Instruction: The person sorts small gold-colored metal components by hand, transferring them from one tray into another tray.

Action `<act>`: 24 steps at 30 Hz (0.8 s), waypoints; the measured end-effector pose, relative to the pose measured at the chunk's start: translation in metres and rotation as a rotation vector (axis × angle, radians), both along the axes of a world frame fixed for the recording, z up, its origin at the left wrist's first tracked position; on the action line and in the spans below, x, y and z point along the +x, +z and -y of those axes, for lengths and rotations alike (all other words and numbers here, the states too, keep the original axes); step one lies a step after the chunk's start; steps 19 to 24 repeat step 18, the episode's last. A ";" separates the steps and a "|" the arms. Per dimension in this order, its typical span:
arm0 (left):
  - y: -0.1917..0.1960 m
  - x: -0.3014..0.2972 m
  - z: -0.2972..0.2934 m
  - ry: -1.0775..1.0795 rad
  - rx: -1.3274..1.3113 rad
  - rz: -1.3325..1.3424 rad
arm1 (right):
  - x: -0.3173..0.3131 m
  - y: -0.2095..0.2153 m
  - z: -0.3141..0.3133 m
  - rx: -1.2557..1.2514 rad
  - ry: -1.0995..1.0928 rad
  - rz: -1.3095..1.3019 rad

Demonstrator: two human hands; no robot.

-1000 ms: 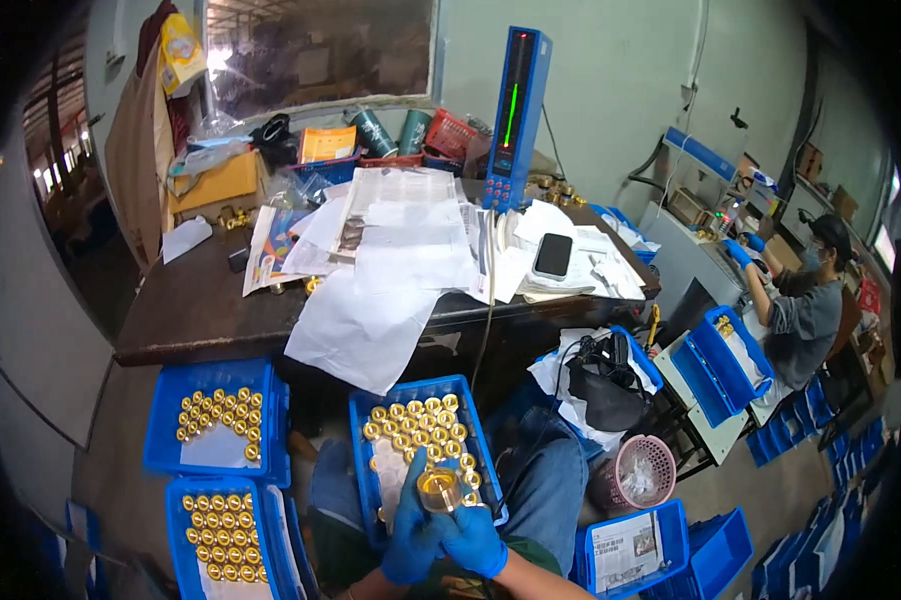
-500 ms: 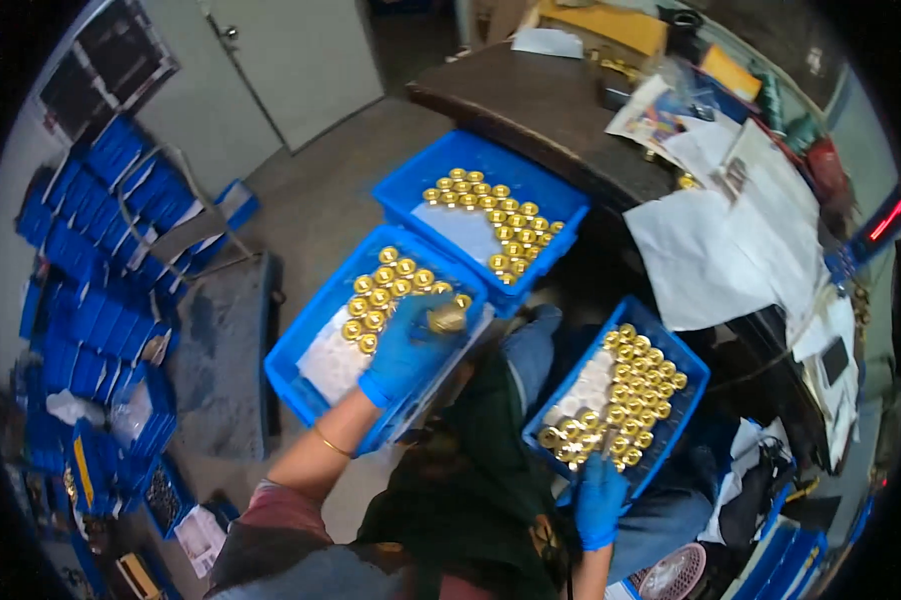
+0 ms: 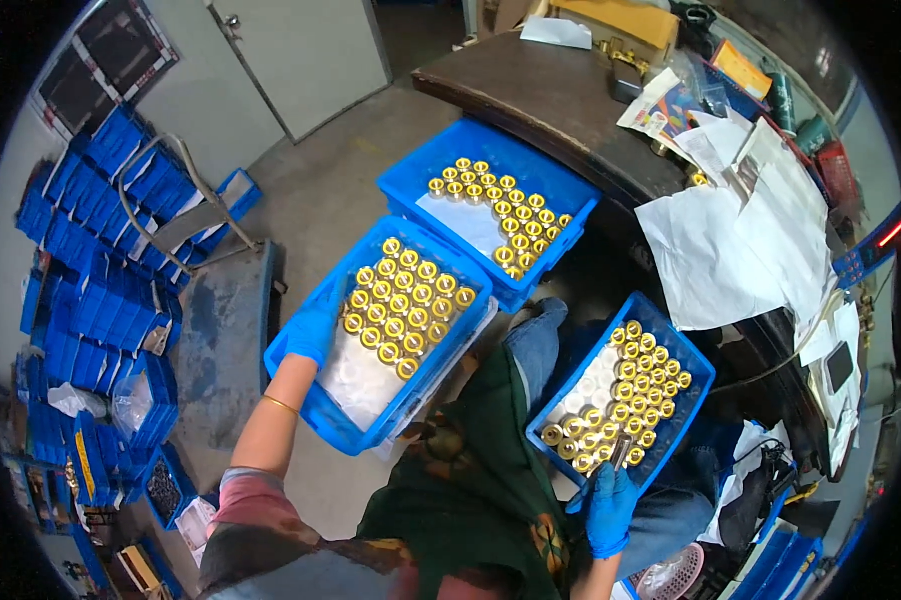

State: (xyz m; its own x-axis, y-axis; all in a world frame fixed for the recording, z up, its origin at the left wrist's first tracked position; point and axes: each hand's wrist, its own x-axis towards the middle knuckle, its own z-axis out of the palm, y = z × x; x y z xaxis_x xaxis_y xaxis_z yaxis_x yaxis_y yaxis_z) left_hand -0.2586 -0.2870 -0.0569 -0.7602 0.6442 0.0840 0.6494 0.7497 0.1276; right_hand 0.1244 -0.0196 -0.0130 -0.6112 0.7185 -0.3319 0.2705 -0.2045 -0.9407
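My left hand [image 3: 314, 328], in a blue glove, rests along the left wall of the middle blue bin [image 3: 289, 378]. Its fingers are stretched out beside the ring-topped brass fittings [image 3: 395, 326], with nothing visible in its grasp. Those fittings stand upright in rows on a pale sheet. At the lower right, my gloved right hand [image 3: 608, 508] grips a short metal rod-shaped tool [image 3: 622, 449] over the near edge of the right blue bin [image 3: 679, 437]. More brass fittings [image 3: 647, 377] fill much of that bin, some upright and some tilted.
A third blue bin [image 3: 403, 182] with similar fittings adjoins the middle one. Beyond it is a dark table [image 3: 531, 85] with papers [image 3: 706, 255]. Stacked blue trays [image 3: 111, 310] and a flat trolley [image 3: 226, 350] stand at left.
My left hand has let go of a brass fitting and moved left to the bin wall. The middle bin's right side now shows more fittings. My right hand stays about where it was.
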 end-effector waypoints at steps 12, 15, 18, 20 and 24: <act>0.022 0.127 -0.266 -0.713 0.121 0.294 | 0.001 0.011 -0.023 0.182 0.169 0.188; -0.028 0.159 -0.344 -0.942 0.072 -0.152 | 0.000 0.026 -0.020 0.163 0.155 0.142; -0.030 0.188 -0.423 -0.969 -0.282 -0.339 | 0.008 -0.009 -0.019 1.028 0.006 0.054; -0.030 0.188 -0.423 -0.969 -0.282 -0.339 | 0.008 -0.009 -0.019 1.028 0.006 0.054; -0.030 0.188 -0.423 -0.969 -0.282 -0.339 | 0.008 -0.009 -0.019 1.028 0.006 0.054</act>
